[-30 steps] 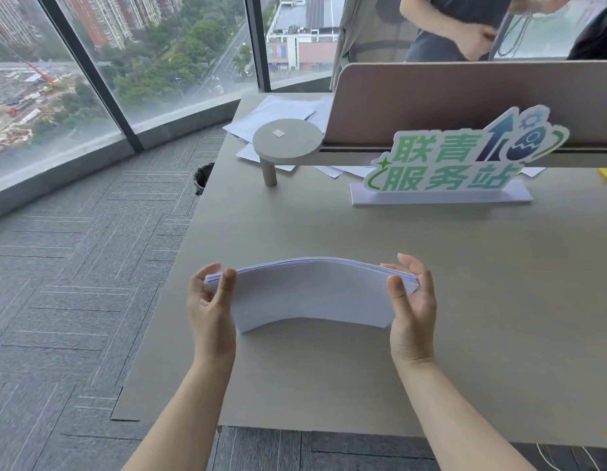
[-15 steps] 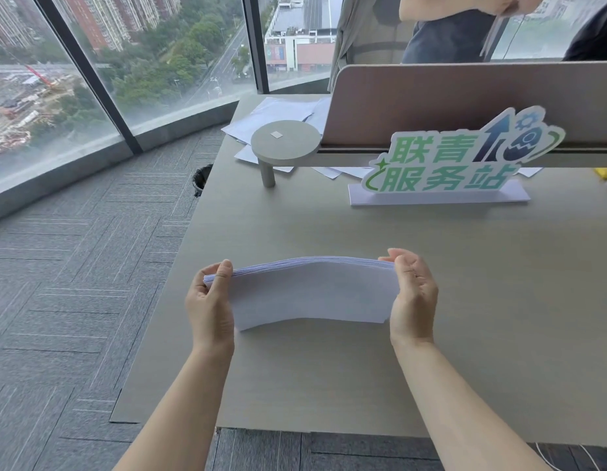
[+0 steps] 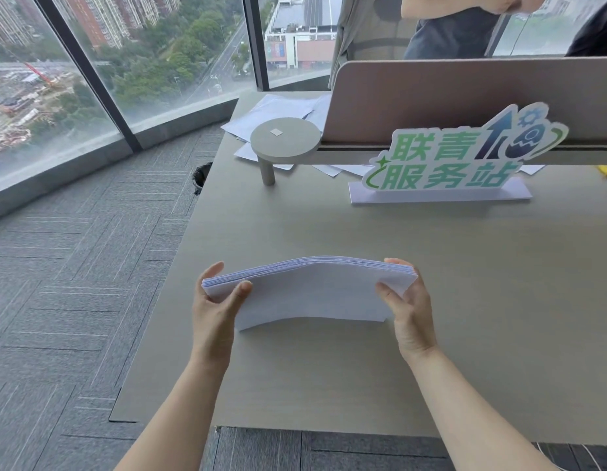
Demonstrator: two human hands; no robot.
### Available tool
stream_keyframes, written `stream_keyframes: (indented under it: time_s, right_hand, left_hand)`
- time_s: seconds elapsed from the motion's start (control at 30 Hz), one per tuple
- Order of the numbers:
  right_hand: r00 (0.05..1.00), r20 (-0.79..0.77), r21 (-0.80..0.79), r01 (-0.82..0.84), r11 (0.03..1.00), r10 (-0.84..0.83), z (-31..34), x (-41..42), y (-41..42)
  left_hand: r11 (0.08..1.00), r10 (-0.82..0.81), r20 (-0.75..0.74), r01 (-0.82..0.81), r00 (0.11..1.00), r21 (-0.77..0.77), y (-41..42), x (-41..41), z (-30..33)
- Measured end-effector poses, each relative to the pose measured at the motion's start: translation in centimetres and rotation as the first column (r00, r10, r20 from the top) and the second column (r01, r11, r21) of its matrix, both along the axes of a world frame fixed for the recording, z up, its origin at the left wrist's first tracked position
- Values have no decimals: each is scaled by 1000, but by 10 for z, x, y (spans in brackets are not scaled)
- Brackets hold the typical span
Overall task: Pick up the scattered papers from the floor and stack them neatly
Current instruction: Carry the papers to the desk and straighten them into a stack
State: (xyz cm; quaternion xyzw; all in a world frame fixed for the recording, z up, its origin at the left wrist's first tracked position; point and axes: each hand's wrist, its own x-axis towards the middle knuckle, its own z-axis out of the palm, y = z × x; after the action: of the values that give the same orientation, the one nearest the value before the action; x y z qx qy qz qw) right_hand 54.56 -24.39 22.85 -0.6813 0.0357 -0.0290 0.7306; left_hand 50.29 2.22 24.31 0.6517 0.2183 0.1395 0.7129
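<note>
A thick stack of white papers [image 3: 312, 290] stands on its long edge on the grey desk [image 3: 431, 351], bowed upward in the middle. My left hand [image 3: 217, 307] grips the stack's left end, thumb on the near face. My right hand [image 3: 409, 307] grips the right end the same way. The sheet edges along the top look roughly even. No loose papers show on the carpet.
A green and white standing sign [image 3: 465, 158] sits further back on the desk. A round grey post [image 3: 283, 144] and a desk divider [image 3: 465, 96] stand behind it, with loose white sheets [image 3: 271, 113] around them. A person [image 3: 455, 25] stands beyond the divider. A dark bin [image 3: 202, 175] sits by the desk's left edge.
My hands shifted slightly on the stack's ends, and the stack stays upright and bowed on the desk. The person behind the divider raised an arm.
</note>
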Motion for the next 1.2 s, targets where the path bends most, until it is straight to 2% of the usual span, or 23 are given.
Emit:
stream_keyframes:
  time_s: [0.2,0.43,0.57,0.67,0.83,0.97,1.1,1.2]
  right_hand:
    - [997,-68,5,30,1000,-30,-4,3,5]
    - [996,-2,27,94,995,-94,0,0,-1]
    - [989,-129,1,68,998,-67,-19,-7,-6]
    - [979,-193,-15,64,998,-66,-29,-9,-5]
    - [982,-176,-1,67,998,-66,-25,-7,-4]
    - [986,-141,14,94,995,-92,-21,-5,-8]
    - [969,-231,-57,72,996,-83,-38,-9,-10]
    - [962,-267,-98,25,995,-51,-48,-12,-8]
  left_hand:
    - [998,39,-60,-36,997,43,-3,1,-13]
    - [999,48,13,-49,999,17,0,6,-8]
    - [999,-42,-109,43,993,7,-2,0,-23]
    - [999,-33,-173,32,984,-9,-3,-3,-34]
    - [1000,7,-155,-8,988,-7,-3,0,-36]
    - [1000,-23,-117,22,993,-5,2,0,-33]
    - [995,-96,-171,91,981,-41,-1,-7,-44]
    - [997,-67,-230,59,971,-40,-3,-8,-55]
